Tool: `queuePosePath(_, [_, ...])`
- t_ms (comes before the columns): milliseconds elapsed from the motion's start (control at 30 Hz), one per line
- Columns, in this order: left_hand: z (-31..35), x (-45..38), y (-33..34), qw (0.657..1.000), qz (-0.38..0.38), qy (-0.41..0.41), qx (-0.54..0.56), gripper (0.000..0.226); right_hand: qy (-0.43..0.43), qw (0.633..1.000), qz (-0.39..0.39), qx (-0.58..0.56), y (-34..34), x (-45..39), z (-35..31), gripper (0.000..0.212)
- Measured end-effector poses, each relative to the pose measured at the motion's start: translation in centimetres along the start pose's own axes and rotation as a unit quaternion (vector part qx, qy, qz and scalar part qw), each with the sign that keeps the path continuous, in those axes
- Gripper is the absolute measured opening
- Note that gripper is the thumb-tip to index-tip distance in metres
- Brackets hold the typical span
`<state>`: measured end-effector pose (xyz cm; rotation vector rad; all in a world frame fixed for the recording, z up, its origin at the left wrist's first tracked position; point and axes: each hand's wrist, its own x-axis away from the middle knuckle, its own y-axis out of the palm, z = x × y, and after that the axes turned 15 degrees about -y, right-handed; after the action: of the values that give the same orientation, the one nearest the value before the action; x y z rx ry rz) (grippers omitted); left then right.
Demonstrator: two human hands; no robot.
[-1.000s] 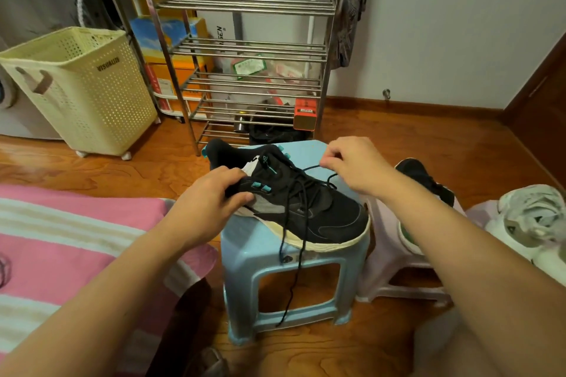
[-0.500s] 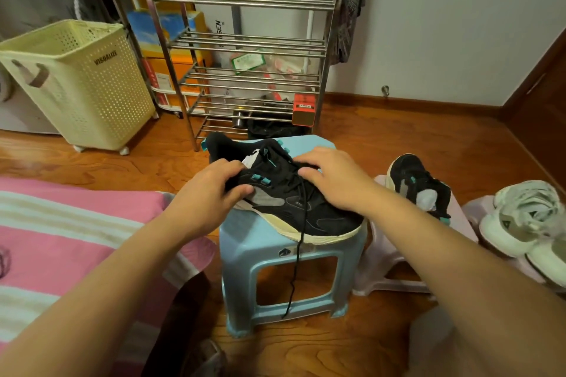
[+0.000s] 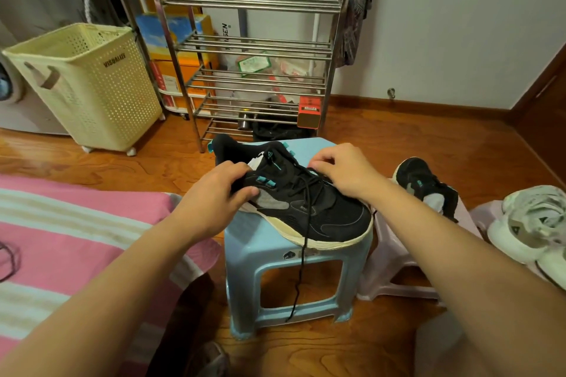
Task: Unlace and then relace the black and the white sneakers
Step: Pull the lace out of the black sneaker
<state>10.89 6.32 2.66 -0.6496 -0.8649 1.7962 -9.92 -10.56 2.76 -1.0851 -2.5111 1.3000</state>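
A black mesh sneaker with a cream sole and teal lace loops (image 3: 306,202) lies on a pale blue plastic stool (image 3: 294,257) at the centre of the frame. The left hand (image 3: 214,196) grips its collar side, thumb and fingers curled round the edge, pinning it down. The right hand (image 3: 340,174) hovers over the eyelets with fingertips pinched on the thin black lace (image 3: 303,257), whose loose end dangles over the sole and down the stool's front. To do this well, I would draw the lace out one crossing at a time, keeping the shoe braced so it doesn't slide off. At right, the second black sneaker (image 3: 425,187) sits on a pale pink stool (image 3: 395,266), and the white sneakers (image 3: 533,223) crowd the right edge, close to the working elbow. A steel wire rack (image 3: 254,49) and cream perforated laundry basket (image 3: 82,86) stand behind, well apart; a pink striped bedcover (image 3: 76,239) fills the lower left.
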Motion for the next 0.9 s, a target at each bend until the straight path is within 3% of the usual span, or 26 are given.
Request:
queuePosePath(100, [-0.1, 0.2, 0.0, 1.000, -0.003, -0.005, 0.007, 0.009, 0.044, 0.997, -0.013, -0.068, -1.1, 0.6, 0.4, 0.019])
queuePosePath(167, [0.1, 0.1, 0.0, 1.000, -0.001, -0.009, 0.010, 0.010, 0.024, 0.993, -0.041, -0.107, -1.2, 1.2, 0.0, 0.016])
queuePosePath(233, [0.2, 0.0, 0.1, 1.000, 0.000, -0.009, 0.009, 0.010, -0.014, 0.996, -0.041, -0.075, -0.9, 1.0, -0.5, 0.010])
queuePosePath(300, [0.2, -0.1, 0.1, 1.000, -0.001, -0.010, 0.007, 0.010, 0.014, 0.999, 0.029, -0.032, -0.9, 0.5, 0.3, 0.011])
queuePosePath(367, [0.1, 0.0, 0.0, 1.000, -0.003, -0.012, 0.005, 0.010, 0.121, 0.982, 0.146, 0.002, -2.0, 0.3, 1.8, 0.016])
queuePosePath(433, [0.2, 0.1, 0.0, 1.000, -0.003, -0.014, 0.007, 0.010, 0.169, 0.965, 0.160, 0.125, -3.3, 1.0, 2.4, 0.013])
queuePosePath(500, [0.3, 0.1, 0.1, 1.000, -0.001, -0.018, 0.006, 0.009, 0.085, 0.977, 0.091, 0.175, -3.1, 2.0, 1.5, 0.026])
queuePosePath(567, [0.5, -0.1, 0.3, 1.000, 0.010, -0.025, 0.001, 0.009, -0.075, 0.989, 0.043, 0.119, -1.8, 3.1, -1.4, 0.025])
queuePosePath(633, [0.6, -0.2, 0.4, 1.000, 0.017, -0.026, -0.003, 0.011, -0.178, 0.974, -0.012, 0.140, 0.3, 4.1, -3.8, 0.023])
queuePosePath(800, [0.1, 0.2, 0.0, 1.000, 0.001, -0.013, -0.004, 0.010, -0.243, 0.951, -0.041, 0.189, 1.0, 4.5, -4.1, 0.021])
queuePosePath(900, [-0.4, 0.1, -0.6, 1.000, -0.016, -0.010, 0.006, 0.008, -0.139, 0.985, -0.025, 0.103, -2.8, 5.4, -0.9, 0.016])
